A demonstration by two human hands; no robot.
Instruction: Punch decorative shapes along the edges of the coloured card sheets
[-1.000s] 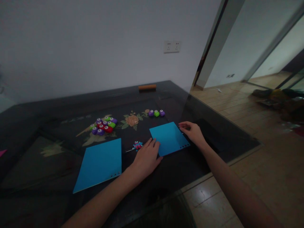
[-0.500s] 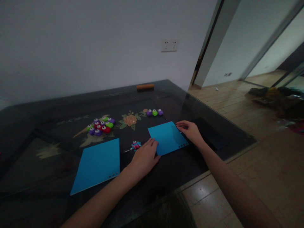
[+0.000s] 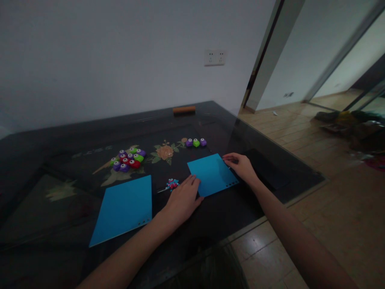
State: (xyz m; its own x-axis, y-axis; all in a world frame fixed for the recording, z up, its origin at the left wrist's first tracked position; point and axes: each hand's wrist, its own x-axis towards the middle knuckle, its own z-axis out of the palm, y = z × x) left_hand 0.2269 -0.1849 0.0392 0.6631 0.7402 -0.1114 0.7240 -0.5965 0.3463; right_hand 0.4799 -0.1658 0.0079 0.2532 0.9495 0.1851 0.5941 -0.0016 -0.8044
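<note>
A small blue paper sheet lies on the dark glass-topped table. My left hand rests flat at the sheet's left edge, fingers stretched out and touching it. My right hand lies at the sheet's right corner with its fingertips on the paper's edge, fingers loosely extended. A tiny heap of coloured paper cut-outs sits just left of my left hand's fingers. A larger blue sheet lies further left, untouched.
A cluster of several purple, red and green craft punches stands behind the large sheet. Three more punches stand in a row behind the small sheet. An orange-brown bar lies at the far edge. Tiled floor lies right of the table.
The view shifted slightly between the first and second earlier frames. Both hands stay at the small blue sheet's edges, with no visible movement since.
</note>
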